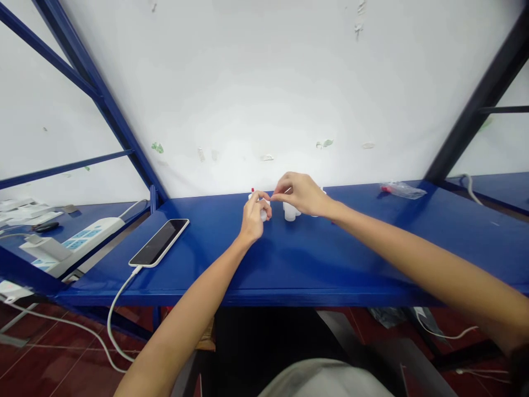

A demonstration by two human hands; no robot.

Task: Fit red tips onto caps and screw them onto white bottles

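Observation:
My left hand (253,216) is closed around a small white plastic bottle (263,214), mostly hidden by the fingers. My right hand (301,193) reaches in from the right, thumb and fingertips pinched together just over the left hand's index finger. Whatever is in that pinch is too small to make out. Below the right hand, several small white bottles (290,213) stand on the blue table (314,259), partly covered by it. Behind my left fingers shows a white bottle with a red tip (252,191).
A phone (159,242) lies on the left of the table, with a white charging cable (113,309) hanging over the front edge. A clear plastic bag (403,190) with something red lies at the back right. Blue frame posts (111,116) rise at the left; a power strip (85,240) sits beyond.

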